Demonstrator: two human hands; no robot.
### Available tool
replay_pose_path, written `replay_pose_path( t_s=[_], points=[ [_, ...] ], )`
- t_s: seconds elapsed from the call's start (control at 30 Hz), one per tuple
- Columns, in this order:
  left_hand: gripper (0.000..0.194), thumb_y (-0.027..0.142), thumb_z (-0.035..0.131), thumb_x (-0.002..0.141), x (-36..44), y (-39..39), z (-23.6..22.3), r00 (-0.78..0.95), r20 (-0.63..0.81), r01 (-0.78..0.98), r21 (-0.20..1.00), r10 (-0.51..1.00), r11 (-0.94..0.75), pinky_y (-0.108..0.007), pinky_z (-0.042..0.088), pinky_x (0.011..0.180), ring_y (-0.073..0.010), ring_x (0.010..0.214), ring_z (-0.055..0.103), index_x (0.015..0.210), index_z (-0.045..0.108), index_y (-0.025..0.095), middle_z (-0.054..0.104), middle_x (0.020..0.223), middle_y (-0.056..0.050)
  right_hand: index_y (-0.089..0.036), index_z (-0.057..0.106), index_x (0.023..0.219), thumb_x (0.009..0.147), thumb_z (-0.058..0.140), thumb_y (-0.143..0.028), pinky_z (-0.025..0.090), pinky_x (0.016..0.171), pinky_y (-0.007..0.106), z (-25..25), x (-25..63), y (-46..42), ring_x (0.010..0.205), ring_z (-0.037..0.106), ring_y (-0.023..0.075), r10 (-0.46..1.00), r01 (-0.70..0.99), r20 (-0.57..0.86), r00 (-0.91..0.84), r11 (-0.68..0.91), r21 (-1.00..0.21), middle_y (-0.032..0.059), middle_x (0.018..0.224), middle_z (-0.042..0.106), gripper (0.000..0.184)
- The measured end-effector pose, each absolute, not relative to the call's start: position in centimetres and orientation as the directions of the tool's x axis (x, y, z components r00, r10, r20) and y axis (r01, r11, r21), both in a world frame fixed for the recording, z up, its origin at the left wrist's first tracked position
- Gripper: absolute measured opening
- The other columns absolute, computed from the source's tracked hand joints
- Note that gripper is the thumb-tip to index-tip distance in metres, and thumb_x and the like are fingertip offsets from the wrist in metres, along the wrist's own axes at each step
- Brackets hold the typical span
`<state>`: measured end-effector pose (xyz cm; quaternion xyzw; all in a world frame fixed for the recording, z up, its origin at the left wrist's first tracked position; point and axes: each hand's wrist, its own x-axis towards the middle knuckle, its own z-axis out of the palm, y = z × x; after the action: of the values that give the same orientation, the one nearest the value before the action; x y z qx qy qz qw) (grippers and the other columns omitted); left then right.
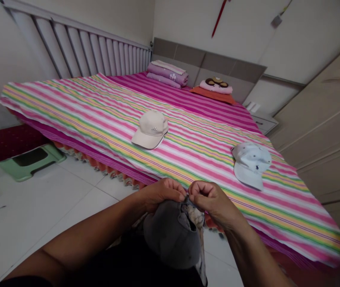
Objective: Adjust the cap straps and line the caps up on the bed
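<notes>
A dark grey cap [171, 235] hangs from both hands at the bottom middle, close to my body. My left hand [165, 194] pinches the cap's upper edge, near its strap opening. Fingers closed, my right hand [207, 197] grips the strap end just beside it, and the fingertips of both hands nearly meet. What lies exactly between the fingertips is too small to make out. Beyond my hands, a beige cap [152, 129] sits upright on the striped bed, brim towards the lower left. A light blue cap [252, 163] rests further right, brim towards me.
The bed has a striped sheet [98, 115]. Folded purple bedding [167, 75] and an orange pillow [213, 95] lie by the headboard [184, 54]. A green stool [32, 161] stands on the tiled floor at left; a wooden wardrobe [328, 131] rises at right.
</notes>
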<state>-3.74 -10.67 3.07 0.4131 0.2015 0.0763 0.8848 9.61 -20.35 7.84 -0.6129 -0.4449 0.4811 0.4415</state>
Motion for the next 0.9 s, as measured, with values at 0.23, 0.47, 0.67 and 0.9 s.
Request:
replay_pose_path(
  t_s=[0.23,0.47,0.67,0.9],
  points=[
    [0.021,0.02,0.076,0.047,-3.7,-10.8,3.2,0.901,-0.306,0.042,0.766,0.306,0.641,-0.017,0.029,0.04,-0.0046,0.039,0.045,0.06,0.064,0.009,0.057,0.047,0.001,-0.017,0.048,0.055,0.063,0.063,-0.025,0.017,0.041,0.022,7.9,9.6,-20.4,0.043,0.024,0.0055,0.967,0.091,-0.205,0.151,-0.22,-0.971,-0.0074,0.047,0.034,0.019],
    [0.022,0.022,0.076,0.049,-3.9,-10.6,3.0,0.905,-0.277,0.005,0.766,0.323,0.643,-0.017,0.034,0.042,-0.0059,0.042,0.049,0.062,0.065,0.009,0.06,0.051,-0.001,-0.017,0.051,0.06,0.065,0.066,-0.038,0.021,0.04,0.021,7.4,9.7,-20.7,0.043,0.029,0.0061,0.967,0.12,-0.154,0.201,-0.181,-0.976,-0.0057,0.05,0.039,0.028],
    [0.024,0.024,0.076,0.052,-4.3,-10.3,2.7,0.918,-0.245,-0.018,0.759,0.311,0.65,-0.018,0.037,0.044,-0.0071,0.043,0.051,0.066,0.064,0.009,0.06,0.053,-0.001,-0.023,0.056,0.094,0.063,0.071,-0.032,0.034,0.049,0.024,7.4,9.1,-21.4,0.055,0.046,0.012,0.978,0.45,0.043,0.205,-0.055,-0.891,-0.0026,0.065,0.053,0.036],
    [0.028,0.02,0.077,0.051,-4.2,-10.4,2.3,0.925,-0.207,-0.074,0.726,0.319,0.684,-0.017,0.038,0.047,-0.0059,0.046,0.051,0.067,0.057,0.01,0.057,0.056,0.001,-0.022,0.061,0.088,0.073,0.063,-0.026,0.041,0.06,0.028,6.4,7.9,-21.8,0.068,0.055,0.0169,0.946,0.583,0.222,0.237,0.044,-0.811,0.0028,0.079,0.06,0.015]
  ],
)
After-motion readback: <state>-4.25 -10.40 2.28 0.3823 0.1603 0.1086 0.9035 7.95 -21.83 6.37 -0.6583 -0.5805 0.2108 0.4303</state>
